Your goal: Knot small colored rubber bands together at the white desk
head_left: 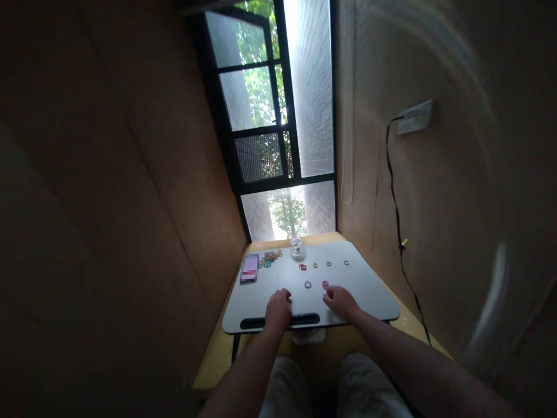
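On the white table my left hand [278, 307] rests by the near edge, over the dark slot, with its fingers curled in. What it holds, if anything, is hidden. My right hand [342, 302] is closed, with thumb and fingers together just below a pink hair tie [325, 284]. Whether it touches that tie or grips something small, I cannot make out. A grey-purple hair tie [308, 284] lies between the hands, a little farther out. Behind it a row holds red hair ties [303, 267], an orange one [315, 265], a green one [329, 264] and a blue-grey one [346, 263].
A mixed pile of hair ties [268, 259] lies at the far left, beside a blurred phone-like rectangle [249, 268]. A clear container [297, 251] stands at the back of the table [365, 296]. Walls flank both sides; a black cord [397, 215] hangs on the right.
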Motion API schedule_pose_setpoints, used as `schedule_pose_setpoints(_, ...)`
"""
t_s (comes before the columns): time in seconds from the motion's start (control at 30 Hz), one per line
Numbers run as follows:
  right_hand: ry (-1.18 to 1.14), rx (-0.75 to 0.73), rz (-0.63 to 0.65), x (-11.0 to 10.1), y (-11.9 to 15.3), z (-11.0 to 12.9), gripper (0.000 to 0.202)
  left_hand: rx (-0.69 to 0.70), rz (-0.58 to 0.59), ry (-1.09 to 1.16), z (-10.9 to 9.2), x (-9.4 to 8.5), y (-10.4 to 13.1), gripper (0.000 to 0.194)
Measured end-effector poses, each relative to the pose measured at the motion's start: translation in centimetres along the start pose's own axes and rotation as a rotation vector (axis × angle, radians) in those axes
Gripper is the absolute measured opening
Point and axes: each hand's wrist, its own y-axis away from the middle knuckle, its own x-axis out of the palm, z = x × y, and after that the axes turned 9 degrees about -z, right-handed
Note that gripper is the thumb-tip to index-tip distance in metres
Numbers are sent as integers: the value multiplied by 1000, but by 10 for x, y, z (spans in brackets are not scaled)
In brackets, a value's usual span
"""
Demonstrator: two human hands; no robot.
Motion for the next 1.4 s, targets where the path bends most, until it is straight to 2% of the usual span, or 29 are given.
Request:
schedule_pose_setpoints(0.2,62,-35,105,0,24,23,16,8,30,4,-25,2,26,21)
schedule_pose_setpoints(0.3,93,-56,148,-2,29,28,10,-13,43,0,-31,-1,29,22)
schedule_pose_setpoints(0.57,139,-76,164,-4,28,31,8,-7,77,8,-17,-5,3,19)
schedule_pose_setpoints(0.73,132,-56,161,-1,29,31,9,-10,103,40,-10,-1,-2,15)
schedule_pose_setpoints(0.97,61,-43,167,2,15,34,11,38,157,201,-3,-1,-4,13)
schedule_pose_setpoints(1.1,-20,-48,178,9,3,33,21,84,176,287,-4,3,-9,16)
schedule_pose_setpoints(1.23,-77,-16,142,18,-2,31,23,133,191,379,-15,11,-15,18)
schedule_pose_setpoints(1.3,-94,-6,127,20,0,29,20,155,188,509,-23,16,-16,19)
schedule_pose_setpoints(1.4,-135,-27,83,22,6,25,19,96,170,679,-33,24,-15,22)
